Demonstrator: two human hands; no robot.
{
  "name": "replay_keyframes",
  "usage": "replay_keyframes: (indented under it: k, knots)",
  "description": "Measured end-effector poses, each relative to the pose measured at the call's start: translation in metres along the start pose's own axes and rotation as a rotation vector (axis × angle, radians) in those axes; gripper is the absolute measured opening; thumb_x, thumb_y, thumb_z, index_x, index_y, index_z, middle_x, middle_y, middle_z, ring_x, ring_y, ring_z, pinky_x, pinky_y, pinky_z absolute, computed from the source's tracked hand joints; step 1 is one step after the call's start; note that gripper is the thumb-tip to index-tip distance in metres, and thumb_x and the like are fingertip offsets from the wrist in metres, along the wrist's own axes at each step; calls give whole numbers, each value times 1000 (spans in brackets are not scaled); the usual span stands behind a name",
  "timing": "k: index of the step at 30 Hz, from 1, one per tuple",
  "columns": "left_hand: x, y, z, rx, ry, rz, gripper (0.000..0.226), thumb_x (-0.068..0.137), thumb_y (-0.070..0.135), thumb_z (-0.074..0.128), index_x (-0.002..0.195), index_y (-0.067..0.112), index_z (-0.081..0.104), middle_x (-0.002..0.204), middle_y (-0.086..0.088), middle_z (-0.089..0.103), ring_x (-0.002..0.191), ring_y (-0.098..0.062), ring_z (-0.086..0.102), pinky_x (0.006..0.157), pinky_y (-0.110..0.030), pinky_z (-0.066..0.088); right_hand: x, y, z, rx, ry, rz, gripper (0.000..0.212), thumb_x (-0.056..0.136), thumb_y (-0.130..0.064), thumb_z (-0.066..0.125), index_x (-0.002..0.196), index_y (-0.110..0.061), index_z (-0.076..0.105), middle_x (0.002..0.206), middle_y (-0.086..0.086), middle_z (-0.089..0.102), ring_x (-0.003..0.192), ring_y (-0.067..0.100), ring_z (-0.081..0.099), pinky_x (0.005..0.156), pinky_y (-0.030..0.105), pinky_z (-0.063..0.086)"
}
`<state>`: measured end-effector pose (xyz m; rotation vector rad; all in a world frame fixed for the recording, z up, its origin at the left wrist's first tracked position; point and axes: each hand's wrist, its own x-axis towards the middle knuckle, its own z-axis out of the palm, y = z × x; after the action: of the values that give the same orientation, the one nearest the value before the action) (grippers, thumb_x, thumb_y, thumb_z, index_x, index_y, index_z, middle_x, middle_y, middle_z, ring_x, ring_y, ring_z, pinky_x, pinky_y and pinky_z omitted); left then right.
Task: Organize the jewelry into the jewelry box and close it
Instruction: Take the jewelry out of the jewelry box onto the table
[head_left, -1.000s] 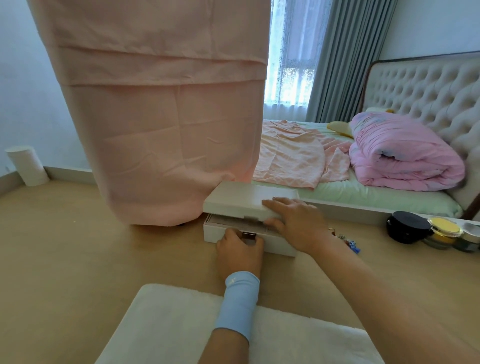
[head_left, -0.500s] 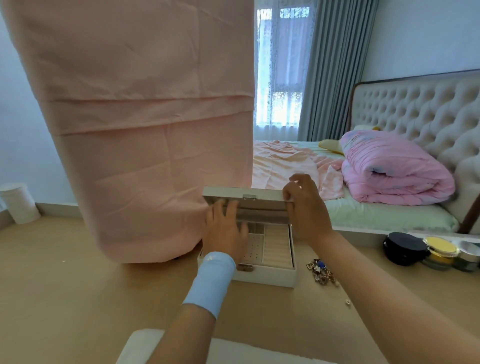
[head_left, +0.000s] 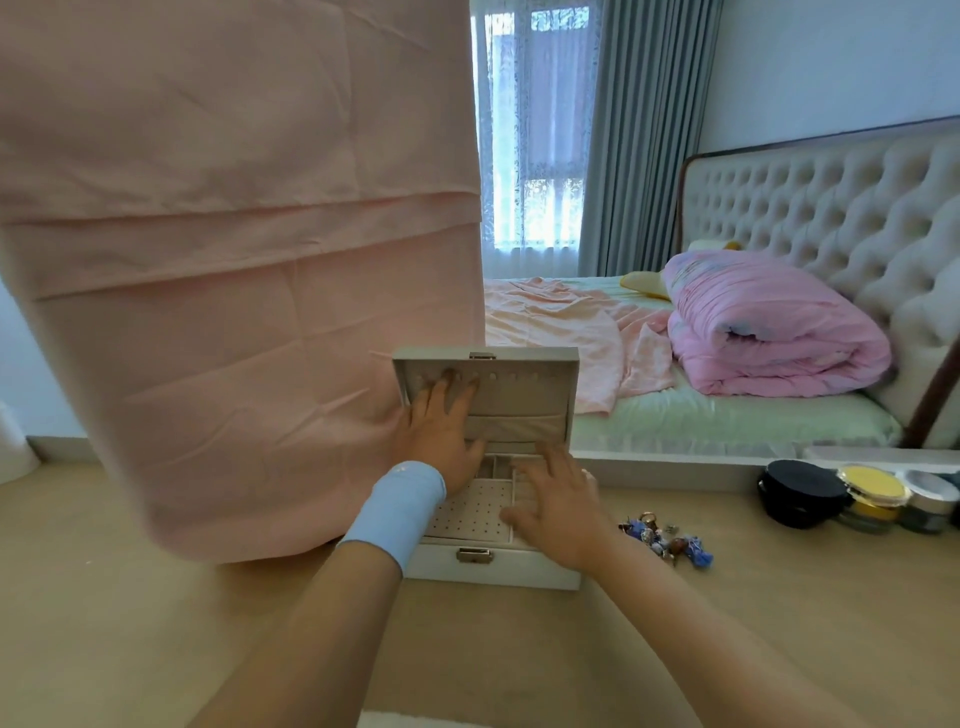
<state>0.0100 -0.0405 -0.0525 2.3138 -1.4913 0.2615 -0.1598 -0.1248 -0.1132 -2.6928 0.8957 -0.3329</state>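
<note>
1. Box (head_left: 493, 569) sits open on the floor (head_left: 727, 623), its lid (head_left: 524, 395) upright.
2. Left hand (head_left: 441, 431) lies flat against the lid's inner face, fingers straight, holding nothing.
3. Right hand (head_left: 558, 509) is spread wide over the box's tray, holding nothing; whether it touches cannot be told.
4. Jewelry (head_left: 665, 540) lies in a small pile on the floor, just right of the box.
5. Pink cloth (head_left: 234, 312) hangs at the left.
</note>
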Motion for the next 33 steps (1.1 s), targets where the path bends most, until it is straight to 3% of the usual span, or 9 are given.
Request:
replay_keyframes:
  k: [2, 4, 7, 14, 17, 21, 25, 29, 33]
  knots:
    - [-5, 1, 4, 39, -28, 5, 76, 94, 45, 47, 154, 37, 1, 164, 0, -3, 150, -22, -4, 121, -42, 10, -2, 1, 0, 61, -125, 55, 72, 97, -61, 46, 159, -37, 18, 169, 3, -8, 154, 21, -17, 124, 53, 1]
    - [-10, 1, 6, 52, -40, 1, 77, 94, 46, 47, 154, 38, -1, 164, 1, -7, 150, -22, -7, 121, -41, 8, -6, 2, -3, 110, -217, 73, 75, 97, -63, 45, 160, -37, 14, 168, 5, -14, 152, 22, -24, 124, 48, -3]
    - [-17, 3, 5, 62, -43, 7, 78, 94, 47, 46, 153, 38, -4, 164, 2, -9, 150, -22, -9, 121, -42, 7, -18, 3, -7, 129, -284, 58, 76, 96, -64, 48, 160, -39, 15, 168, 3, -15, 152, 22, -25, 123, 43, -5]
    - [-26, 8, 0, 90, -24, 65, 78, 93, 44, 47, 154, 35, -1, 163, 4, -8, 150, -21, -7, 121, -44, 5, -56, 13, -27, 77, -383, 16, 75, 91, -66, 55, 155, -48, 20, 169, -7, -8, 155, 18, -14, 126, 48, 3]
    - [-29, 7, 4, 88, -64, 56, 74, 95, 46, 43, 155, 35, 2, 163, 5, -10, 150, -21, -9, 121, -44, 3, -60, 7, -44, -35, -301, -25, 78, 83, -69, 64, 151, -49, 32, 168, -6, 5, 155, 21, 1, 125, 47, 9]
    - [-31, 1, 10, 47, -171, -8, 66, 98, 51, 35, 155, 36, 5, 163, 7, -8, 150, -21, -11, 120, -48, 0, -40, -3, -53, -71, -143, -65, 84, 86, -67, 60, 157, -44, 21, 169, -2, -12, 154, 18, -17, 124, 49, -3]
    - [-37, -4, 19, -38, -290, -45, 66, 98, 53, 35, 155, 36, 6, 164, 8, -6, 150, -19, -10, 122, -45, 4, -17, 1, -44, -98, -97, 80, 75, 97, -60, 44, 160, -35, 11, 167, 3, -21, 150, 18, -29, 123, 57, -3]
    - [-54, -10, 20, -10, -258, -24, 64, 99, 50, 32, 155, 36, 4, 163, 7, -10, 149, -16, -14, 121, -44, -2, -17, 8, -25, -107, -129, 101, 74, 101, -58, 38, 161, -30, 6, 163, 4, -33, 142, 17, -43, 121, 58, -5]
    - [-68, -7, 24, -57, -242, -24, 66, 97, 55, 33, 154, 40, 3, 162, 8, -15, 148, -15, -18, 121, -44, -4, -23, 8, -9, 95, -76, 123, 70, 103, -50, 41, 162, -30, 9, 164, 0, -30, 144, 14, -40, 124, 56, -3]
